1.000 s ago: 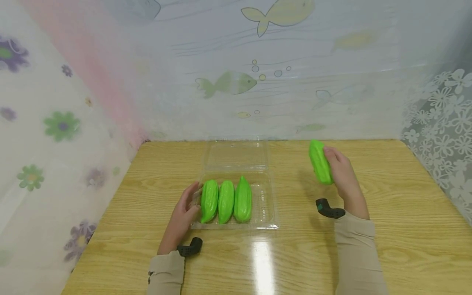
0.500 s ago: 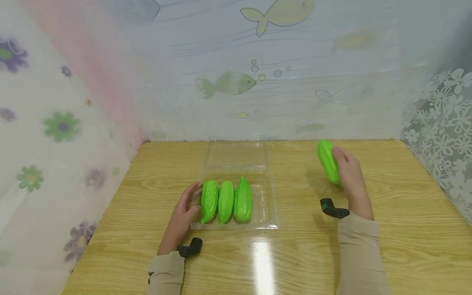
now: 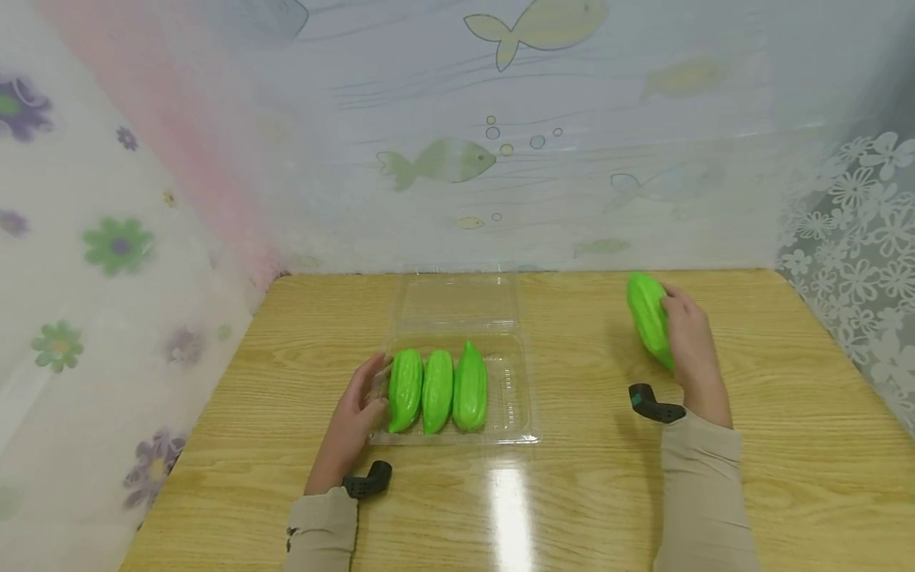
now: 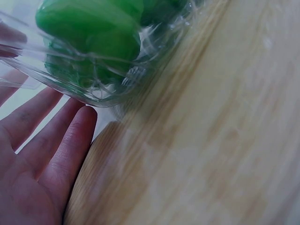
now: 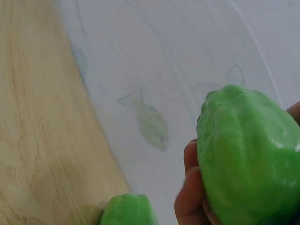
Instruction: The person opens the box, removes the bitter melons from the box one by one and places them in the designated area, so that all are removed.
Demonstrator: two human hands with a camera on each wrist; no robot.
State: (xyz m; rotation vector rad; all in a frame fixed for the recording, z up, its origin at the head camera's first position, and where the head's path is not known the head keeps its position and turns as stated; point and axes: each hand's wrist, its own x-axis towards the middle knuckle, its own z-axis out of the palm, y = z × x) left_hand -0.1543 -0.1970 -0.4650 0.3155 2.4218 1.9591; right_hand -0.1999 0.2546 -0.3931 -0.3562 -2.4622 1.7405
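My right hand (image 3: 693,342) grips a bright green, ridged bitter melon (image 3: 647,318), raised at the right side of the table; its bumpy surface fills the lower right of the right wrist view. Three similar bitter melons (image 3: 438,391) lie side by side in a clear plastic clamshell box (image 3: 525,435), whose lid (image 3: 457,302) is folded back flat toward the wall. My left hand (image 3: 355,409) rests at the box's left side, thumb and fingertips at its rim. In the left wrist view, the fingers (image 4: 70,150) are straight, tips right at the plastic edge.
Another green ridged piece (image 5: 129,211) shows at the bottom of the right wrist view. A wood-grain table (image 3: 572,492) lies beneath, backed by a fish-patterned curtain (image 3: 457,159). Flowered sheets hang on both sides. A black wrist-worn device (image 3: 654,403) projects from each sleeve.
My right hand has moved rightward, carrying the bitter melon away from the box. The left hand, the box and the three bitter melons in it have stayed in place.
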